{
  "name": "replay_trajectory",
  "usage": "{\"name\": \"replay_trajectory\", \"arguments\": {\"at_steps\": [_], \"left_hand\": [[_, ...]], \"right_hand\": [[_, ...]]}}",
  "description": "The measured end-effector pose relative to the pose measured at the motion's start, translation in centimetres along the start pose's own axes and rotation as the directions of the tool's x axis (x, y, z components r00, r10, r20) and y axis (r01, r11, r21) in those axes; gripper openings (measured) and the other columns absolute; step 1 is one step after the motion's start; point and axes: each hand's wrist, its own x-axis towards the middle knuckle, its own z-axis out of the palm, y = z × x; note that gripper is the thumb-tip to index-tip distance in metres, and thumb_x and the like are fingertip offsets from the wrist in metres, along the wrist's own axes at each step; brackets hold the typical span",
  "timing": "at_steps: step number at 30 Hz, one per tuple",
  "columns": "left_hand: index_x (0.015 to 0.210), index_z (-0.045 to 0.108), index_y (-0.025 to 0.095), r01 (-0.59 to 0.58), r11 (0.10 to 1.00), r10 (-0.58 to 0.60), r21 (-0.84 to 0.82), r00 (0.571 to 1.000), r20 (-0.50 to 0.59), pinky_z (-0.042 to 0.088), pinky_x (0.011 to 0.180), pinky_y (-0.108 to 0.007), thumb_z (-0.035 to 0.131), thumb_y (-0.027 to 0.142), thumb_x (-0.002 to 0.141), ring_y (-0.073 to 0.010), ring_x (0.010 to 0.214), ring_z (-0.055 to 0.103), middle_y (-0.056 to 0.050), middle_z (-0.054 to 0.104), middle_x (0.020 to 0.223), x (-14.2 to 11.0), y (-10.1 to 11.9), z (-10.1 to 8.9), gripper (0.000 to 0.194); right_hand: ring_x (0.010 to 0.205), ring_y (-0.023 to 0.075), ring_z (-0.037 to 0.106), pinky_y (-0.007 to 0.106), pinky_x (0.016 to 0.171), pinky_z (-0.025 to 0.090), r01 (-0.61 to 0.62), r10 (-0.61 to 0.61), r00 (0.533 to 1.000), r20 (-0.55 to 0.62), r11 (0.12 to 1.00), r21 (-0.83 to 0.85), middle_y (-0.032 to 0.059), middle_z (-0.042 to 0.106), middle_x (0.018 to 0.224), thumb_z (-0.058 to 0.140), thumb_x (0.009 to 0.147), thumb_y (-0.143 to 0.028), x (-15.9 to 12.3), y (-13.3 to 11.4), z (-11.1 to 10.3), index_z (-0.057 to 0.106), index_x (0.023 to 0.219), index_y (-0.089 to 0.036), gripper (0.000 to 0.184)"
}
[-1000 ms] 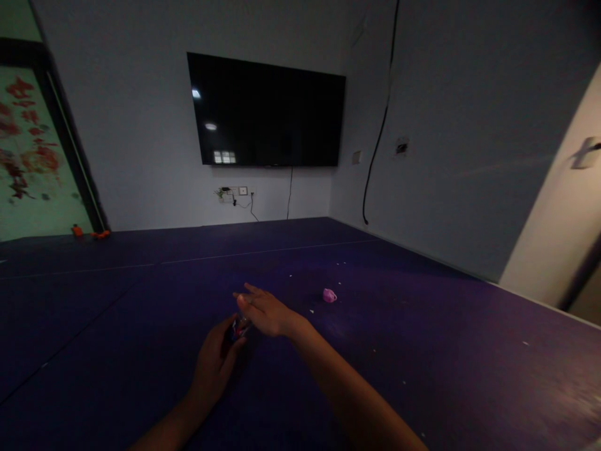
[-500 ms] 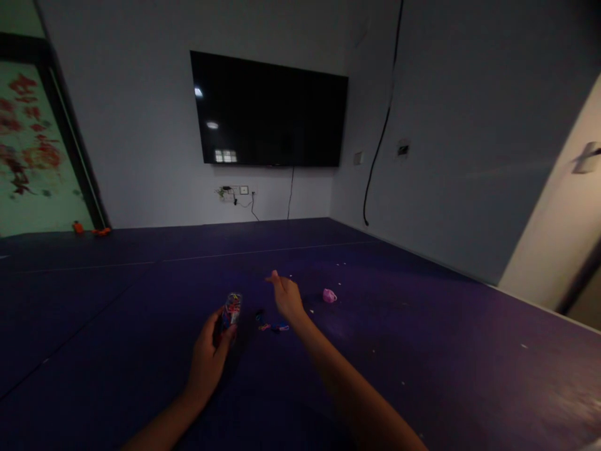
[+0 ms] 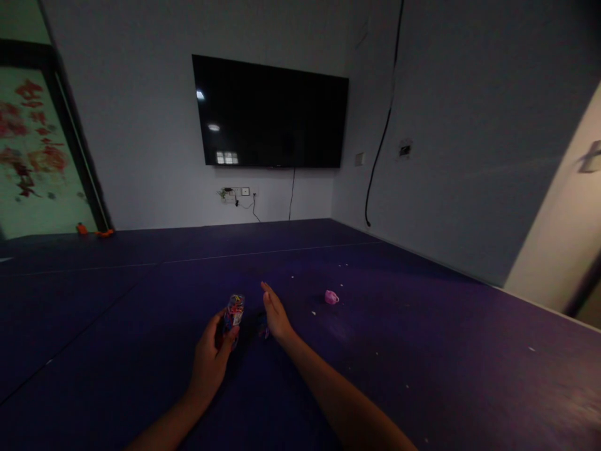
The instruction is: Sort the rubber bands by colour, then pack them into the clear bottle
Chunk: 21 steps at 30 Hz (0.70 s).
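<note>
My left hand (image 3: 212,351) is wrapped round a small clear container (image 3: 234,309), which holds many-coloured bits that look like elastic bands. To the right of it, a few small coloured loops (image 3: 263,327) lie on the dark purple surface. My right hand (image 3: 277,314) is held edge-on beside these loops, fingers stretched out and together, and hides part of them. Nothing shows in its grip. Further right sits a small pink piece (image 3: 331,297) with a ring at its side, apart from both hands.
The purple surface (image 3: 188,275) stretches to the walls, with white specks scattered at right. A television (image 3: 272,113) hangs on the far wall above sockets and wires. A black cable (image 3: 379,150) dangles by the right wall. Orange objects (image 3: 104,233) lie near the door at left.
My right hand has come down and slightly left, its fingers going from bent to stretched out. It now covers some of the loops, which appear bunched closer together. My left hand keeps the container.
</note>
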Motion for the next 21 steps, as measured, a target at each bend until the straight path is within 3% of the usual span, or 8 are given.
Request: {"name": "replay_trajectory", "arguments": {"at_steps": [3,6,8,11,16,21], "left_hand": [[0.115,0.053,0.019,0.000,1.000,0.000,0.002,1.000,0.005,0.053,0.074,-0.037,0.054,0.049,0.076,-0.0237,0.085,0.065,-0.009,0.066,0.102,0.1,-0.1,0.0,0.050],[0.115,0.053,0.018,0.006,1.000,-0.006,0.021,1.000,0.006,0.053,0.074,-0.038,0.054,0.050,0.075,-0.0242,0.086,0.065,-0.010,0.065,0.104,0.1,-0.1,-0.1,0.051],[0.115,0.052,0.018,0.001,1.000,-0.001,0.031,1.000,0.006,0.052,0.077,-0.039,0.054,0.050,0.075,-0.0248,0.089,0.064,-0.011,0.063,0.107,0.1,-0.1,-0.1,0.052],[0.113,0.053,0.018,-0.003,1.000,0.003,0.027,1.000,0.015,0.051,0.079,-0.040,0.053,0.050,0.076,-0.0249,0.091,0.063,-0.011,0.064,0.105,0.0,0.1,-0.1,0.050],[0.115,0.052,0.019,0.000,1.000,0.000,0.010,1.000,0.031,0.052,0.075,-0.039,0.054,0.050,0.076,-0.0241,0.086,0.065,-0.010,0.064,0.103,0.1,-0.2,0.0,0.051],[0.115,0.053,0.019,-0.024,0.998,0.022,0.063,0.999,0.036,0.052,0.074,-0.038,0.053,0.050,0.076,-0.0246,0.087,0.065,-0.010,0.064,0.106,0.1,-0.5,-0.2,0.051]], "right_hand": [[0.123,0.0225,0.042,0.041,0.104,0.028,0.138,-0.098,0.981,0.165,0.957,-0.253,0.0107,0.052,0.129,0.035,0.085,-0.058,0.1,0.3,-2.1,0.057,0.120,-0.021,0.055],[0.115,0.0270,0.049,0.041,0.098,0.034,0.303,-0.109,0.910,0.399,0.832,-0.464,0.0121,0.057,0.123,0.053,0.075,-0.060,-0.2,0.3,-3.3,0.062,0.113,-0.020,0.056],[0.110,0.0275,0.052,0.039,0.094,0.037,0.374,-0.101,0.869,0.485,0.774,-0.510,0.0114,0.061,0.118,0.062,0.067,-0.060,-0.3,0.1,-3.5,0.063,0.111,-0.020,0.060],[0.101,0.0248,0.057,0.035,0.089,0.040,0.420,-0.113,0.843,0.526,0.748,-0.513,0.0089,0.066,0.108,0.066,0.065,-0.056,-0.4,-0.1,-3.3,0.066,0.105,-0.020,0.053],[0.093,0.0205,0.060,0.031,0.083,0.042,0.398,-0.119,0.865,0.487,0.754,-0.523,0.0059,0.069,0.097,0.056,0.079,-0.048,-0.9,-0.6,-3.1,0.069,0.095,-0.023,0.032],[0.099,0.0229,0.056,0.034,0.086,0.040,0.412,-0.134,0.867,0.479,0.732,-0.542,0.0075,0.066,0.105,0.059,0.073,-0.055,-1.8,-1.4,-3.5,0.065,0.105,-0.022,0.046]]}}
